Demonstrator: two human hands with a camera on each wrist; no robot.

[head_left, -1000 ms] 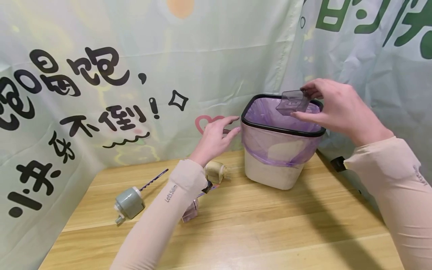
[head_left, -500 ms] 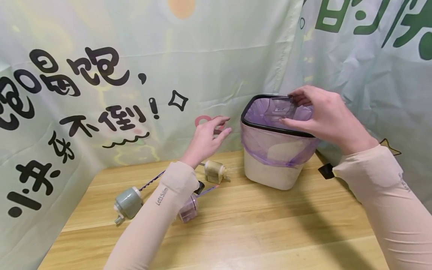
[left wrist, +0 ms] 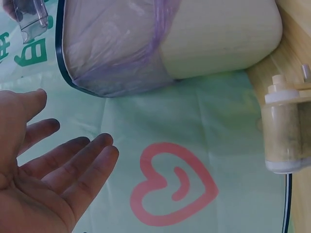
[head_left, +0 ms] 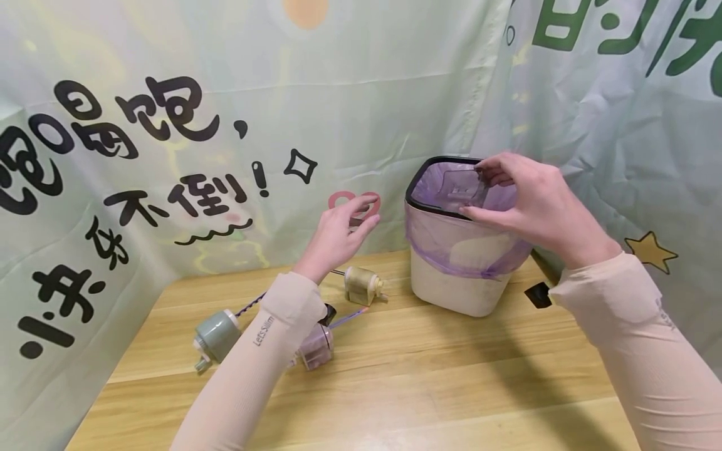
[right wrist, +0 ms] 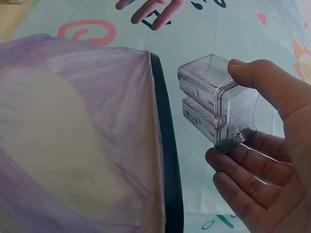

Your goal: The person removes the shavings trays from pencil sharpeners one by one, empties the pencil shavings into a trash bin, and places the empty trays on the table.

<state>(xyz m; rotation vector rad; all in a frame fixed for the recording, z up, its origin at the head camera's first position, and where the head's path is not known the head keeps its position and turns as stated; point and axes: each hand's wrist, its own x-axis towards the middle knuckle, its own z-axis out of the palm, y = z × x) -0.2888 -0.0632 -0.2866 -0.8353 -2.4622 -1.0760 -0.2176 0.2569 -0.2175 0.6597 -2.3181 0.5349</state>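
My right hand (head_left: 536, 207) pinches a clear plastic shavings drawer (head_left: 462, 188) between thumb and fingers, over the mouth of the bin. In the right wrist view the drawer (right wrist: 209, 97) is tilted and has dark smudges on its walls. The white bin (head_left: 462, 291) has a black rim and a purple liner (head_left: 431, 181). To the bin's left, my left hand (head_left: 341, 235) hovers with relaxed fingers and holds nothing. Near that arm lie a grey pencil sharpener (head_left: 217, 335), a pink-purple sharpener (head_left: 317, 347) partly behind the sleeve, and a beige sharpener (head_left: 362, 285).
Pencils stick out of the sharpeners; a dark blue pencil (head_left: 251, 305) and a purple pencil (head_left: 348, 318) show. The wooden table (head_left: 406, 388) meets a printed cloth backdrop (head_left: 366, 113) behind and at both sides.
My right hand has moved left and down, bringing the clear drawer lower into the bin's mouth. My left hand has drifted left, away from the bin's rim.
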